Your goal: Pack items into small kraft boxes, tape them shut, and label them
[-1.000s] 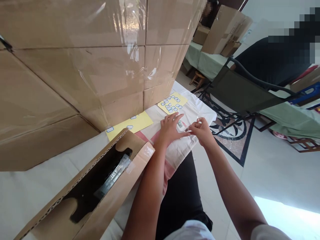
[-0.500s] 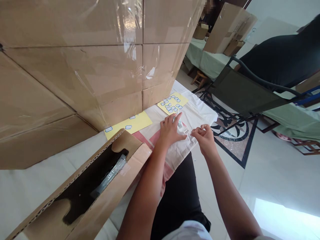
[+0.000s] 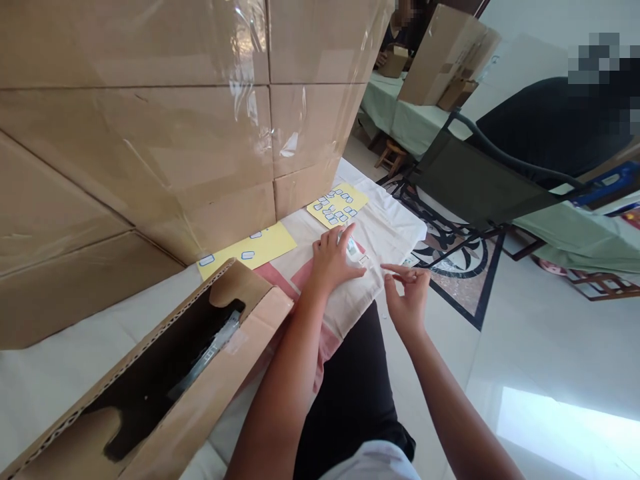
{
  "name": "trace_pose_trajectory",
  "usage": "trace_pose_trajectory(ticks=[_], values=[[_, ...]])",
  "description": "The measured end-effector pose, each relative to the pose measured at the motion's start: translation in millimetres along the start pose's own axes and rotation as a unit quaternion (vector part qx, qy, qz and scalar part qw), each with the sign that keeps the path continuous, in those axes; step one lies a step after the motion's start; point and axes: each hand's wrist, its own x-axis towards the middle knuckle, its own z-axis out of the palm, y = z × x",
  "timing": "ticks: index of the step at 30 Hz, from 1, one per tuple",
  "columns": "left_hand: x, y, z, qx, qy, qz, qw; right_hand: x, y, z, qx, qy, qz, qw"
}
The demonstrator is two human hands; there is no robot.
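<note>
My left hand (image 3: 331, 261) rests on the cloth-covered table, its thumb and fingers curved around a small white, partly see-through item (image 3: 356, 253). The hand hides part of that item, and I cannot make out its kind. Just to the right, past the table edge, is my right hand (image 3: 407, 300). Its index finger points left, the thumb is apart from it, and the other fingers are curled. Nothing shows between finger and thumb. Beyond my left hand lies a yellow sheet (image 3: 357, 198) bearing several small blue-edged labels; another yellow sheet (image 3: 273, 247) with a few such labels lies to the left.
Large taped cartons (image 3: 200, 133) are stacked along the left. An open cardboard box (image 3: 260, 310) at lower left holds a clear plastic strip (image 3: 213, 350). A dark folding chair (image 3: 465, 173) and a person in black (image 3: 530, 120) are at right. Green-covered tables (image 3: 385, 100) stand behind.
My right hand's fingers have parted from a pinch, with the index finger now stretched out. The left hand stays around the white item. The whole view has shifted slightly.
</note>
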Motion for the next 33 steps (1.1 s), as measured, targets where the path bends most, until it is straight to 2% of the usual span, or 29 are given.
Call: trace_pose_trajectory(ticks=[3,5,8,10,12,15,19,23,25,28,30,32,33], values=[[0,0,-0.5,0.015,-0.006,-0.003,1.000,9,-9,8,-0.072,-0.078,-0.119,0.987],[0,0,-0.9,0.020,-0.007,-0.005,1.000,11,-10,8,-0.131,-0.105,-0.128,0.978],[0,0,-1.4,0.019,0.002,0.003,1.000,-1,-8,-9,-0.157,-0.053,-0.066,0.984],[-1,1,-1.7,0.018,0.009,0.007,1.000,-15,-10,-26,-0.128,-0.030,-0.005,0.991],[-1,2,-1.5,0.018,0.012,0.007,1.000,-28,-13,-40,-0.063,-0.053,0.076,0.994],[-2,5,-0.1,0.016,0.022,0.001,1.000,-44,-19,-49,0.070,-0.103,0.171,0.977],[-5,6,3.8,0.018,0.056,-0.014,0.998,-59,-24,-43,0.182,-0.099,0.203,0.957],[-4,13,2.1,0.026,0.071,-0.039,0.996,-69,-27,-35,0.200,-0.099,0.205,0.953],[-7,23,-7.1,0.033,0.066,-0.038,0.997,-70,-30,-34,0.187,-0.111,0.194,0.956],[-29,47,-35.9,0.028,0.081,-0.010,0.996,-67,-40,-34,0.172,-0.115,0.165,0.964],[-58,64,-62.1,-0.033,0.123,0.020,0.992,-64,-51,-33,0.166,-0.115,0.116,0.973],[-97,77,-89.3,-0.112,0.173,0.043,0.978,-64,-65,-29,0.164,-0.132,0.055,0.976],[-118,80,-102.0,-0.119,0.189,0.050,0.973,-66,-73,-26,0.167,-0.148,0.030,0.974]])
